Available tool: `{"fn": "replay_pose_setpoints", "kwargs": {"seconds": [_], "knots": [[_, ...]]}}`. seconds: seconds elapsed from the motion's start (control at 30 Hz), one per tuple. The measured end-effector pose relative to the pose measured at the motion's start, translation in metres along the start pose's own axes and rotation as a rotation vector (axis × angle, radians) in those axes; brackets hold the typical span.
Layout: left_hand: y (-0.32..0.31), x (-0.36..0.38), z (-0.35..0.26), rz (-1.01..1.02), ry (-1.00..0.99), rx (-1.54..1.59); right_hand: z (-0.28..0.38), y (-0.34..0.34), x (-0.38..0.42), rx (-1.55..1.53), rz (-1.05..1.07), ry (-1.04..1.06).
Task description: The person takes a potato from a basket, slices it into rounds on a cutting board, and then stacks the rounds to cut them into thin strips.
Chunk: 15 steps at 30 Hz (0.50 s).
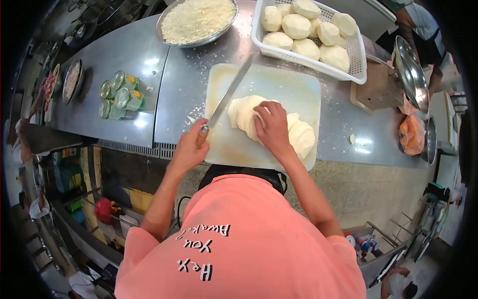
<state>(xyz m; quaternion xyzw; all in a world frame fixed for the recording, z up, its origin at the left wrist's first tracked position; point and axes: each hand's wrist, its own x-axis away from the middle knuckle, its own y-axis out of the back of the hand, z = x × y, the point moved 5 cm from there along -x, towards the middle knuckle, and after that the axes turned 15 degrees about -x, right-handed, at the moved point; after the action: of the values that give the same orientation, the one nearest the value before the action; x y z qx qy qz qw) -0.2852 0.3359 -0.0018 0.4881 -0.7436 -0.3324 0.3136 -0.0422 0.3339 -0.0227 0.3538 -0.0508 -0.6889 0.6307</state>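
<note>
My left hand is closed around the handle of a long kitchen knife, its blade angled up and away over the left edge of the cutting board. The fingers of my right hand are curled over a fanned stack of sliced pale root vegetable, which looks like jicama. More slices of it lie to the right of that hand. The blade is apart from the slices. The white board is stained yellowish and lies on the steel table.
Behind the board, a white plastic basket holds several peeled round roots. A metal bowl of pale shreds stands at the back. Several tins sit on the left, a weighing scale and orange bag on the right.
</note>
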Motion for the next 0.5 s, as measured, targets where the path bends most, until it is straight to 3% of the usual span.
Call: {"fn": "replay_pose_setpoints", "kwargs": {"seconds": [0.23,0.4,0.5], "knots": [[-0.02,0.01,-0.016,-0.002,0.113,-0.034,-0.026,-0.056,-0.032,0.194,0.153,0.047],[-0.044,-0.012,-0.006,-0.07,0.011,-0.132,-0.021,-0.059,-0.035,0.263,0.178,0.051],[-0.007,0.012,-0.03,-0.078,0.017,-0.113,-0.023,-0.061,-0.034,0.311,0.214,0.057]]}}
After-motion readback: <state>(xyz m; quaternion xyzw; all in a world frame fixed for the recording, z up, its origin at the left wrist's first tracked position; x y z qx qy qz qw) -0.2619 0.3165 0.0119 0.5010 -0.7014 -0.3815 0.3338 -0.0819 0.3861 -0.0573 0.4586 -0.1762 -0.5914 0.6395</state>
